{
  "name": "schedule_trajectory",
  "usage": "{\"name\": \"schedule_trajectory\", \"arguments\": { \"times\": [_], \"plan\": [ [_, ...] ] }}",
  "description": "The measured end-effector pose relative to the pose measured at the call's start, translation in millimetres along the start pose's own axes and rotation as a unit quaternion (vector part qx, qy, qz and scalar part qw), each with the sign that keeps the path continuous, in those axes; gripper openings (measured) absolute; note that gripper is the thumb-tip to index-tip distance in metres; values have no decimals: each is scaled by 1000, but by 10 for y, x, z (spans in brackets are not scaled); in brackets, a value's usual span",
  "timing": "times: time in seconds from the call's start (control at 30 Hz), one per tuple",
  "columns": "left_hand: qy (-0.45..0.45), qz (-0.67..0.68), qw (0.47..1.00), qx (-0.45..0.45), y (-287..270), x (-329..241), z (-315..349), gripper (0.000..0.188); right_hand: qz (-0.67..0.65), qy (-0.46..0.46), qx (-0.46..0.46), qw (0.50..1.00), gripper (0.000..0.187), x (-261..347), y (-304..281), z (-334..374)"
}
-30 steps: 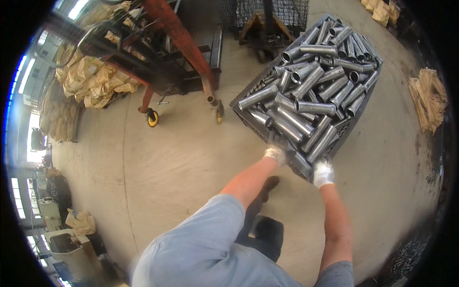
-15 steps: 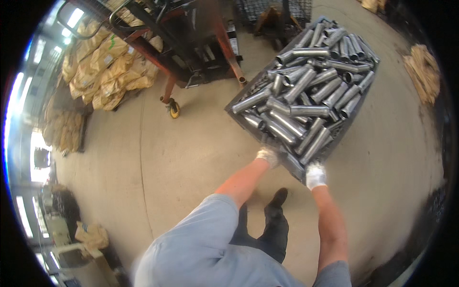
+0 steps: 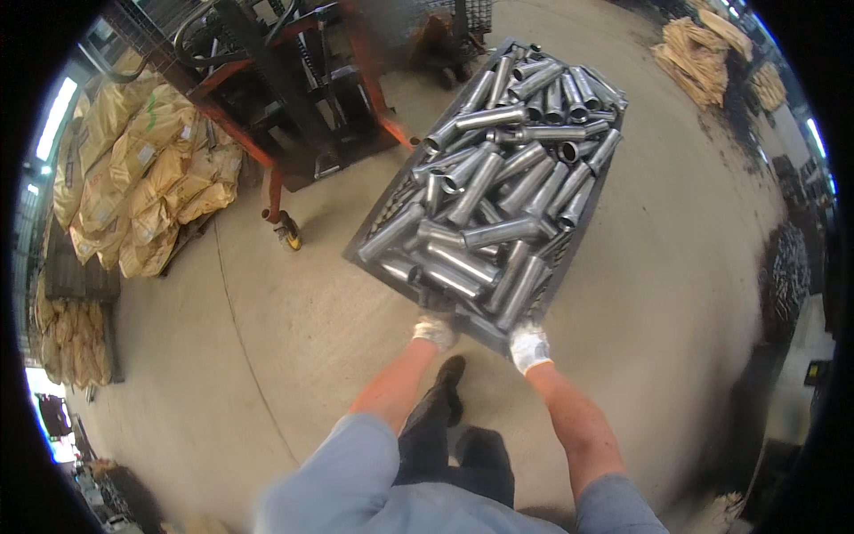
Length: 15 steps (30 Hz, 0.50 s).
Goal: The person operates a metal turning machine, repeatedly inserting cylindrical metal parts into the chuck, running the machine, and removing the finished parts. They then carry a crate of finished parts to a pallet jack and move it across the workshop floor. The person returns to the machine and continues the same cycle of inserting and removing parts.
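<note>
A dark, straight-sided bin [image 3: 481, 328] stretches out in front of me, heaped with shiny metal tubes [image 3: 476, 189] that have flared ends and lie in all directions. At its near end, my left hand [image 3: 433, 332], in a white glove, is closed on the rim near the left part of that edge. My right hand [image 3: 530, 345], gloved too, grips the near right corner. The fingertips of both are partly hidden against the bin. What the bin rests on does not show.
Left of the bin stands a red and black lift truck [image 3: 307, 98] with a yellow caster [image 3: 288, 233]. Yellow-brown sacks [image 3: 147, 173] are piled at far left. More brown sacking [image 3: 694, 62] lies at far right, and a dark heap [image 3: 787, 271] lines the right side.
The bin, with both my hands still on it, has shifted left in view, as have the lift truck and sacks. My feet have changed position, and more of the right side shows.
</note>
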<state>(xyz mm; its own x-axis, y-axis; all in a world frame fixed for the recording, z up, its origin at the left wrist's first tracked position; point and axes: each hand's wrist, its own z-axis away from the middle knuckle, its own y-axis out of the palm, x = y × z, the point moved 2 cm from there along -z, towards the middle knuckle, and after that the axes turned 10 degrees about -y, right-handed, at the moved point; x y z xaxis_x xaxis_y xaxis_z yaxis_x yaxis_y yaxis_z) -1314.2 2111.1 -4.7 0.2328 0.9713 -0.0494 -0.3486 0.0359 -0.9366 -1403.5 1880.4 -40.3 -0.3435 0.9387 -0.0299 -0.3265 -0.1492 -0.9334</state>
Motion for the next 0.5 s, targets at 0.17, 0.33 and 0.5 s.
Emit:
{"name": "schedule_trajectory", "arguments": {
  "times": [0.17,0.33,0.5],
  "plan": [
    [4,0,1000,-17,-143,-27,63,75,-29,-20,-32,999,25,-44,-160,33],
    [16,14,1000,2,-218,-11,73,80,-118,-19,11,993,32,-23,-454,100],
    [3,-38,996,83,-289,-37,90,75,-104,-24,42,993,38,71,-623,140]
  ]
}}
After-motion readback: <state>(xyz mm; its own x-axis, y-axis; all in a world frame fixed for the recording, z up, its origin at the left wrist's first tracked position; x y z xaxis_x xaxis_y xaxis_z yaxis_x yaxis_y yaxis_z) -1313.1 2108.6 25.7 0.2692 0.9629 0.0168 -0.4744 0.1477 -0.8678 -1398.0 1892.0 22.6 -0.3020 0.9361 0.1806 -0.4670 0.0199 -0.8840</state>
